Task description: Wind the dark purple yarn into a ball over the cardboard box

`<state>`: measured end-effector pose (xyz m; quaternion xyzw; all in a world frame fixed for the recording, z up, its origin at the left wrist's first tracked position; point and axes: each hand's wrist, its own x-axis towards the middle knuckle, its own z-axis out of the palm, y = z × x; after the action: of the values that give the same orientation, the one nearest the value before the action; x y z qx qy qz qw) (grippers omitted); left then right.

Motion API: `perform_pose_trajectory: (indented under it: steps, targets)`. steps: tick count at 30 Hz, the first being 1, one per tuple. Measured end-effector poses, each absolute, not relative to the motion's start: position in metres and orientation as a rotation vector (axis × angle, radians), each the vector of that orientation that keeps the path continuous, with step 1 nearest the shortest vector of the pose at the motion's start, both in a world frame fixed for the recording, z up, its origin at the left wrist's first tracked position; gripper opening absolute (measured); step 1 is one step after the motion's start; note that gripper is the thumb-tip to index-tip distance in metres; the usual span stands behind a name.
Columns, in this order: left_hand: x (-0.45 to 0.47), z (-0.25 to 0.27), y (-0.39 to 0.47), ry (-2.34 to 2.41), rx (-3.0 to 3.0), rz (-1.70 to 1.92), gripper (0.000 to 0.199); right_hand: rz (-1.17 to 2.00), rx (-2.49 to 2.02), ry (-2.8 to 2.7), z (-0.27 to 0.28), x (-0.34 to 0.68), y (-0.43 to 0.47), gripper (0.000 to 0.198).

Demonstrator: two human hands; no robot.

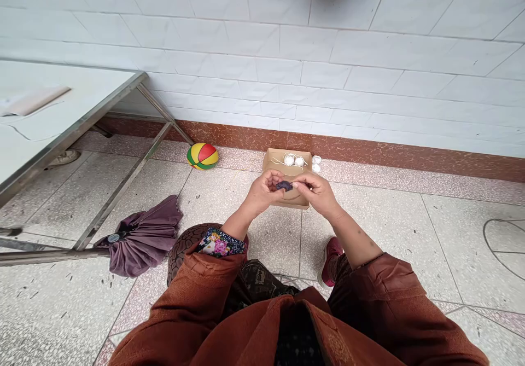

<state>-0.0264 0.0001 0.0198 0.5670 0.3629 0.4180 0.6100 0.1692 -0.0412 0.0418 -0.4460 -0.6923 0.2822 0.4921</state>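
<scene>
My left hand [263, 192] is closed on a small dark bundle [284, 185] with ribbed turns, which looks like wound yarn. At its right end, my right hand [315, 192] pinches the same bundle between thumb and fingers. Both hands hover over the near part of a shallow cardboard box [266, 161] on the floor, hiding some of it. Two white balls of thread [293, 160] with loose strands lie at the back of the box. Small white rounds [315, 163] are just outside its right side.
A red, yellow and green ball [203, 156] lies left of the box near the wall. A folded purple umbrella [150, 234] leans by the metal-legged table [82, 103] on the left. A thin wire loop [490, 240] lies at the right. Tiled wall [328, 70] rises ahead.
</scene>
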Motion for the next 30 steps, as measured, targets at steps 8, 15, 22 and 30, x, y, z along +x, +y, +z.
perform_pose_trajectory:
  steps: [8,15,22,30]
  targets:
    - [-0.025,0.029,-0.007,0.648,1.213,0.915,0.03,0.756,-1.293,-1.532,0.014,0.163,-0.029,0.019]
    - [-0.026,0.022,0.002,0.852,1.089,1.144,0.03,0.717,-1.241,-1.819,0.003,0.143,-0.043,0.019]
    - [-0.023,0.018,0.004,0.985,1.286,1.067,0.027,0.578,-1.118,-1.929,0.022,0.154,-0.048,0.017]
    - [-0.025,0.026,-0.006,0.721,1.382,0.835,0.033,0.452,-1.215,-1.795,0.027,0.176,-0.036,0.02]
